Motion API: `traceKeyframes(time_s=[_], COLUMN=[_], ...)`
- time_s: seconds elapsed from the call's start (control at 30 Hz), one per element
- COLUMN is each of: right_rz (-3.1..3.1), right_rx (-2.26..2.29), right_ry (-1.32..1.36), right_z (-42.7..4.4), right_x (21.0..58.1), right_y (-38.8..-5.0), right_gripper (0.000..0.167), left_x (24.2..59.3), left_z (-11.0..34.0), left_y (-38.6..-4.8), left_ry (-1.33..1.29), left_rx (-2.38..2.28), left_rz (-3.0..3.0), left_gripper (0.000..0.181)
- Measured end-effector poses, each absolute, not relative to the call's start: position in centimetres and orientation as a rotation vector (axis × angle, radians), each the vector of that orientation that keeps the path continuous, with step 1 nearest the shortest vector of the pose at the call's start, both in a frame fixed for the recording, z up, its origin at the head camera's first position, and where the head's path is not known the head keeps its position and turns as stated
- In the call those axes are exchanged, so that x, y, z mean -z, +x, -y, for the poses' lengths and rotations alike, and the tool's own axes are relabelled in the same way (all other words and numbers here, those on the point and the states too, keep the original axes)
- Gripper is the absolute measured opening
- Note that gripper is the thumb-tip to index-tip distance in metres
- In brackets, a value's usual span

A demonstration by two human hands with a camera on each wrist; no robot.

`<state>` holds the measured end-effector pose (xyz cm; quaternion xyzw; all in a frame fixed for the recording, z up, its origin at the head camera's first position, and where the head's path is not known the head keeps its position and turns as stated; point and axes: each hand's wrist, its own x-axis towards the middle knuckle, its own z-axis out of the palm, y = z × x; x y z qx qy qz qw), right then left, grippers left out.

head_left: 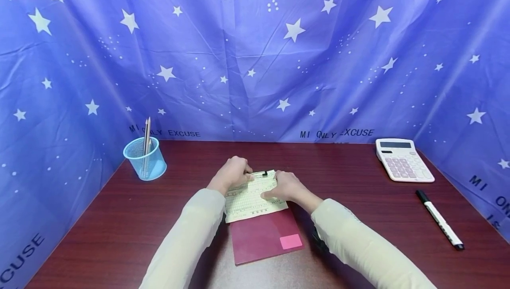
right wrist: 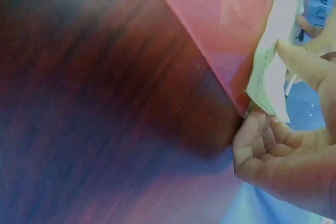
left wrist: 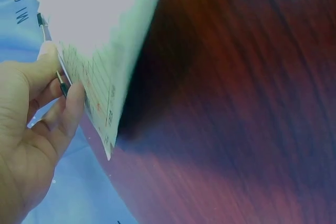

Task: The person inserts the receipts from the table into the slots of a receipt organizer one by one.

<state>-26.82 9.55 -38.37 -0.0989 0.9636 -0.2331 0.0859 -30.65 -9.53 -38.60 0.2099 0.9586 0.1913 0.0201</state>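
A stack of pale yellow printed sheets [head_left: 251, 200] lies over the upper part of a dark red folder [head_left: 263, 236], which has a pink label [head_left: 291, 241]. Along the far edge of the sheets runs a thin metal fastener with black ends [head_left: 264, 173]. My left hand [head_left: 235, 171] pinches this fastener near one black end, its thumb and fingertips at the paper's edge. My right hand [head_left: 290, 186] grips the sheets at their far right corner, thumb on top and fingers curled beneath. How far those fingers reach under the folder is hidden.
A blue mesh pen cup [head_left: 153, 165] with pencils stands at the back left. On the right are a white calculator [head_left: 404, 160] and a black-capped white marker [head_left: 440, 220]. A black object [head_left: 318, 240] is partly hidden under the right sleeve. Star-patterned blue cloth [head_left: 255, 59] surrounds the table.
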Motion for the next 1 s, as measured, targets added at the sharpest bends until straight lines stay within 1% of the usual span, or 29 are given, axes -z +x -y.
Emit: traceKeyframes(time_s=[0.07,0.27,0.43,0.6,1.0], right_rz=[-2.877,-2.885,-2.881,-2.870,-2.855], right_rx=[0.692,0.703,0.689,0.690,0.749], right_ry=[-0.272,-0.194,-0.141,-0.121,0.012], right_z=[-9.39,-8.85,-8.59,-8.54,-8.52], right_x=[38.41,38.36,38.37,38.38,38.14], right_y=[-26.74,-26.78,-26.99,-27.19,-27.70], right_gripper=[0.071,0.067,0.070,0.070,0.056], left_x=[38.51,38.36,38.44,38.41,38.31], left_z=[9.57,9.76,9.93,9.97,9.63], left_y=[-30.71,-30.91,-31.03,-30.99,-30.97], left_ry=[0.666,0.641,0.646,0.636,0.640], left_rx=[-0.583,-0.580,-0.564,-0.553,-0.572], left_rz=[-2.972,-2.963,-2.974,-2.965,-2.953], left_gripper=[0.018,0.017,0.017,0.017,0.017])
